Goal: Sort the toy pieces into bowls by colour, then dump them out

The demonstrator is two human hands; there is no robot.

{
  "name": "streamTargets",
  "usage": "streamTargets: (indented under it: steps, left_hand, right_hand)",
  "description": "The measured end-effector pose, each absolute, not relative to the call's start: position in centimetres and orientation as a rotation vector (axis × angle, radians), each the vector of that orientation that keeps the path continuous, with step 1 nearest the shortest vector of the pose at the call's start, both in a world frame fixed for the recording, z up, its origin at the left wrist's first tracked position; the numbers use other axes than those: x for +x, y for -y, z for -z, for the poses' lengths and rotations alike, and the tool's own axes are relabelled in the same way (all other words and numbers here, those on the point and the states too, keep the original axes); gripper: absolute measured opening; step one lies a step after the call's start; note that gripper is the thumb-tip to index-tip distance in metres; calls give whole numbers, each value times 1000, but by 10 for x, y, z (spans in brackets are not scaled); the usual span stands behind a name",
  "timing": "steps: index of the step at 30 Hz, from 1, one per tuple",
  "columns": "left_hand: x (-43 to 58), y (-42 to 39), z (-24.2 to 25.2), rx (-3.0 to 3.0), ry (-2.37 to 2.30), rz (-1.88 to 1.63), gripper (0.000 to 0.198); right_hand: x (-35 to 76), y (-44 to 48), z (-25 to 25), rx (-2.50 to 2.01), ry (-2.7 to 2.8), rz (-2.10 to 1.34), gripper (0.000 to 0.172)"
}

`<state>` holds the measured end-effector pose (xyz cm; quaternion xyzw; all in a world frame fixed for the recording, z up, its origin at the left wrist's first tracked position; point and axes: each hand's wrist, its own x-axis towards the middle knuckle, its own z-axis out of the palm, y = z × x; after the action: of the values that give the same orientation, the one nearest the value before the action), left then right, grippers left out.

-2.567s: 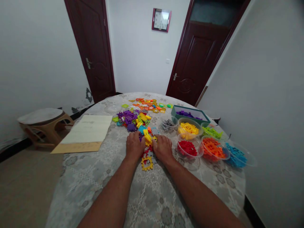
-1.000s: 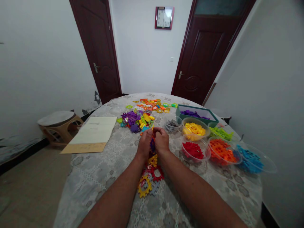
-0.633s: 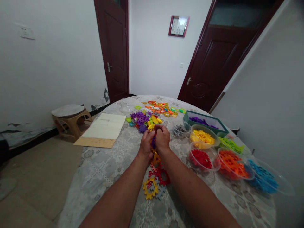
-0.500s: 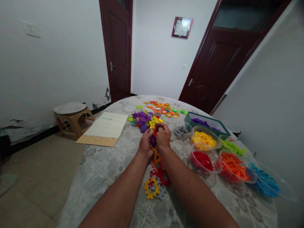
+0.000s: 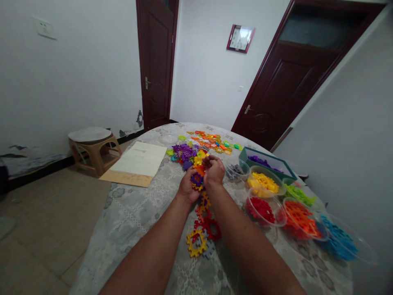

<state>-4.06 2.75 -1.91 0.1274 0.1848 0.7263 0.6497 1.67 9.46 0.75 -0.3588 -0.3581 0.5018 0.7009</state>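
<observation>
Interlocking plastic building blocks, purple and orange, are held between my hands above the table. My left hand (image 5: 187,189) is closed around the left side of a purple toothed block (image 5: 197,179). An orange block (image 5: 199,169) sits just above it, and my right hand (image 5: 215,171) grips its right edge with curled fingers; part of this grip is hidden. Below my wrists lie orange and red toothed blocks (image 5: 213,229), a yellow square frame block (image 5: 197,243) and a grey block (image 5: 209,249). Beyond my fingers is a heap of purple blocks (image 5: 184,152) beside yellow ones (image 5: 201,156).
On the right stand clear tubs of grey (image 5: 236,171), yellow (image 5: 264,182), red (image 5: 260,209), green (image 5: 299,194), orange (image 5: 302,217) and blue blocks (image 5: 339,239), plus a green box (image 5: 244,155) holding purple ones. Paper (image 5: 139,157) lies left; a stool (image 5: 93,151) stands beyond.
My right hand's fingers have loosened from a tight pinch and shifted slightly right. More of the orange and purple blocks shows between my hands. The view has tilted a little.
</observation>
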Motion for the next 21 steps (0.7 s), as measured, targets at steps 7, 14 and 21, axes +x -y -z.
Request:
streamTargets:
  steps: [7, 14, 21]
  left_hand:
    - [-40, -31, 23, 268, -458, -1615, 43]
    - [-43, -29, 21, 208, -520, -1564, 41]
    - [-51, -30, 20, 201, -558, -1434, 35]
  right_hand:
    - [21, -89, -14, -748, 732, -1168, 22]
    - [23, -80, -17, -738, 787, -1158, 19]
    - [56, -80, -26, -954, 1197, -890, 25]
